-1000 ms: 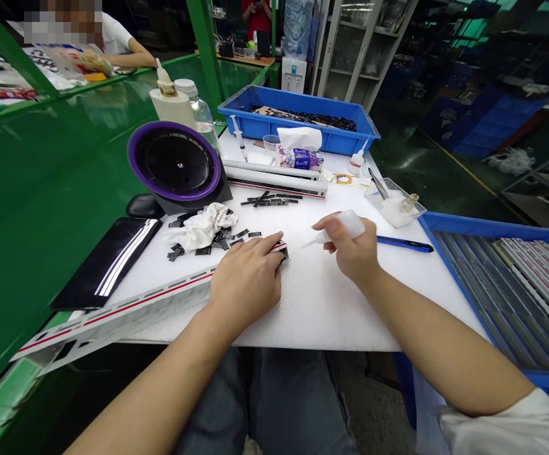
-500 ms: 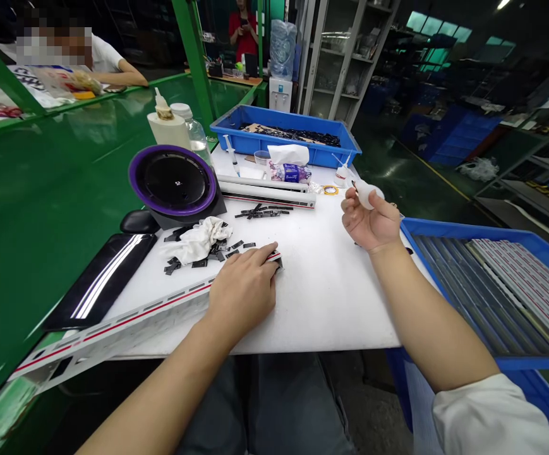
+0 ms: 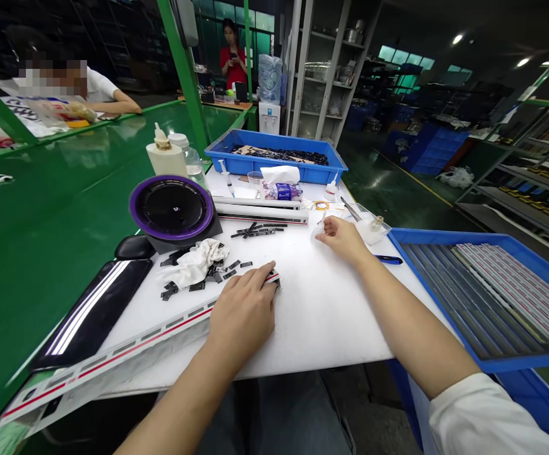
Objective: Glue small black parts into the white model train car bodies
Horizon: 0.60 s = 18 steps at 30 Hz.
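Observation:
My left hand [image 3: 246, 309] lies flat, fingers together, pressing down the near end of a long white strip with a red line [image 3: 127, 354] that runs off the table's left corner. My right hand [image 3: 343, 239] rests on the white tabletop [image 3: 321, 316] farther back. Its fingers are closed on a small white squeeze bottle [image 3: 318, 230] with a thin nozzle, which touches the table. Small black pieces [image 3: 255, 230] and a crumpled white cloth [image 3: 193, 265] lie between the hands and a purple-rimmed black disc [image 3: 172, 207].
A blue tray of long strips [image 3: 492, 297] stands at the right, and a blue bin [image 3: 274, 155] at the back. Also here are a tissue pack [image 3: 281, 186], two white strips [image 3: 259, 212], a clear dish [image 3: 371, 229], a blue pen [image 3: 388, 259] and a black slab [image 3: 89, 313]. Other people are at the far benches.
My right hand drew the squeeze bottle away from the strip's end, lifted it, then lowered it onto the table farther back. My left hand stayed on the strip. The view tilted up.

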Each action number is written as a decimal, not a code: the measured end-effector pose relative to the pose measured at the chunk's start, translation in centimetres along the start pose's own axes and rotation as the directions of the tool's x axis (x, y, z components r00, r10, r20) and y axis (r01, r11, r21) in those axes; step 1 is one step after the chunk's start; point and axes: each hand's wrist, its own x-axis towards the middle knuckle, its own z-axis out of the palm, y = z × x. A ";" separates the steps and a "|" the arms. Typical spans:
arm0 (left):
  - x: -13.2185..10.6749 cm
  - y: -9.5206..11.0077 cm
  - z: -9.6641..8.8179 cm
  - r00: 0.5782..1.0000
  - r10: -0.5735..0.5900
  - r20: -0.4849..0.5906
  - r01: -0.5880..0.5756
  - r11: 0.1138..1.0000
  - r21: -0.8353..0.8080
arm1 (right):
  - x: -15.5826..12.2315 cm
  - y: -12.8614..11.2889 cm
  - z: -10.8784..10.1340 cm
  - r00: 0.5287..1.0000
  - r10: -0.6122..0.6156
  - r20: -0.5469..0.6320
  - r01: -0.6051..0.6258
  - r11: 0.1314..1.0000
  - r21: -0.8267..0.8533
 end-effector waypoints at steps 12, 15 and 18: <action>0.0 -0.3 0.4 1.000 0.023 -0.013 -0.023 0.999 0.044 | -0.4 0.8 -8.9 0.693 0.012 -0.721 -0.084 0.994 -0.063; 0.0 -0.3 0.4 1.000 0.023 -0.005 -0.023 0.998 0.059 | -0.3 2.6 -11.2 0.726 0.130 -0.675 -0.209 0.977 -0.037; 0.0 -0.3 0.3 1.000 0.027 0.004 -0.028 0.997 0.066 | -0.4 3.3 -11.7 0.815 0.218 -0.537 -0.299 0.952 -0.067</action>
